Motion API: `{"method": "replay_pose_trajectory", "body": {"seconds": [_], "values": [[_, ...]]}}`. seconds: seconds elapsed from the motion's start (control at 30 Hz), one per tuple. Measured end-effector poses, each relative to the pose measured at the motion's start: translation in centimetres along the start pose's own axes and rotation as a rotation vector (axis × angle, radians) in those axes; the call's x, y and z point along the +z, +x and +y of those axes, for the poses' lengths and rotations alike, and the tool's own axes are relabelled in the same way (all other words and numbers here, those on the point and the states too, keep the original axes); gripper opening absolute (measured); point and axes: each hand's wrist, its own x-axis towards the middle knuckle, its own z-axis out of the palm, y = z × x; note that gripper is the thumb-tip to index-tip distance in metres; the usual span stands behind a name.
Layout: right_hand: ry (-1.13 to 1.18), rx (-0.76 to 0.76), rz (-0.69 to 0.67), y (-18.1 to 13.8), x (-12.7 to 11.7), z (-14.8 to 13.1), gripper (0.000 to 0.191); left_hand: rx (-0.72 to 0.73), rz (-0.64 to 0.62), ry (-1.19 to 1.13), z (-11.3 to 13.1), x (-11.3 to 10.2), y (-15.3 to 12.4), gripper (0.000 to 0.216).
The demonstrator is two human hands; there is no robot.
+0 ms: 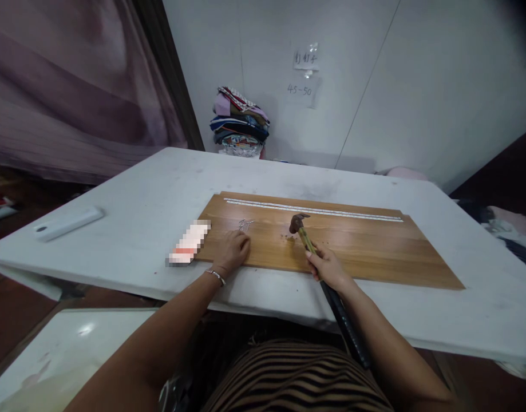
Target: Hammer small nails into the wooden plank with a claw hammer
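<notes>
A long wooden board (366, 246) lies on a white table (138, 217). My right hand (327, 266) is closed around the handle of a claw hammer (299, 222), whose head rests on the board near a few small marks. My left hand (232, 250) rests on the board's left part with its fingers curled under; what they hold, if anything, is hidden. A small cluster of nails (244, 225) lies on the board just beyond that hand. A pale strip (314, 209) runs along the board's far edge.
A blurred orange-and-white item (189, 243) sits just left of the board. A white oblong object (67, 224) lies at the table's left end. Folded cloths (240, 121) are stacked against the wall behind. A glossy white surface (65, 355) is lower left.
</notes>
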Motion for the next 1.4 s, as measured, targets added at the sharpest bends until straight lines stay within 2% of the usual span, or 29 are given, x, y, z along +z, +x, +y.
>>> {"method": "replay_pose_trajectory", "body": {"seconds": [0.27,0.47,0.77,1.23,1.4], "values": [[0.001,0.054,0.02,-0.08,0.27,0.38,0.064,-0.007,-0.001,0.01,-0.15,0.08,-0.06,0.017],[-0.001,0.062,0.027,-0.14,0.17,0.18,0.063,-0.006,0.001,-0.002,-0.06,-0.01,-0.01,0.017],[0.001,0.011,0.007,-0.13,-0.04,-0.2,0.05,-0.005,0.0,-0.004,0.02,-0.11,0.05,0.018],[-0.009,0.05,0.004,-0.07,0.18,0.31,0.06,-0.002,0.01,-0.001,-0.13,0.1,-0.07,0.017],[-0.011,0.053,0.026,-0.03,0.11,0.17,0.056,-0.002,0.015,0.006,-0.11,0.12,-0.09,0.017]]}}
